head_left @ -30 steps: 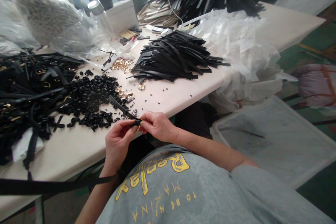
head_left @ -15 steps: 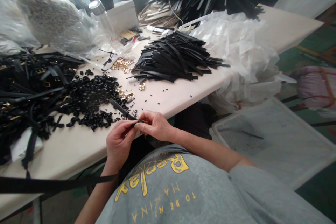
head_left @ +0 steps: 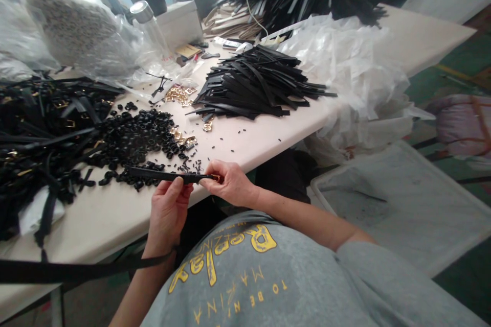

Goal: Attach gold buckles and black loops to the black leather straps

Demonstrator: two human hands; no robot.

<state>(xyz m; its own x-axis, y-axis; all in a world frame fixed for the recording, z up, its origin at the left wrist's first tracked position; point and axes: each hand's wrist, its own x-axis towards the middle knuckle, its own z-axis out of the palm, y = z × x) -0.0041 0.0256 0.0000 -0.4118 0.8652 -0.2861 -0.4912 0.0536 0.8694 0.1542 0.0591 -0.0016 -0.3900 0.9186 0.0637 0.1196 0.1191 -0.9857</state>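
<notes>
Both hands are on one black strap (head_left: 153, 174) at the table's front edge. My left hand (head_left: 171, 205) pinches the strap partway along, thumb on top. My right hand (head_left: 230, 182) grips its right end, where a gold buckle (head_left: 217, 178) peeks out between the fingers. The strap's free end points left over a heap of small black loops (head_left: 134, 135). Gold buckles (head_left: 180, 94) and tiny black bits (head_left: 192, 165) lie scattered beyond my hands.
A pile of cut black strips (head_left: 253, 82) lies mid-table. Buckled straps (head_left: 34, 127) are heaped at the left. Clear plastic sheeting (head_left: 345, 71) drapes over the table's edge at right, above a white tray (head_left: 406, 204). A bottle (head_left: 148, 20) and a white box (head_left: 180, 23) stand behind.
My left hand has shifted slightly left and down along the strap. The strap, earlier bent up and mostly covered by fingers, now lies straight out to the left. The right hand has barely moved.
</notes>
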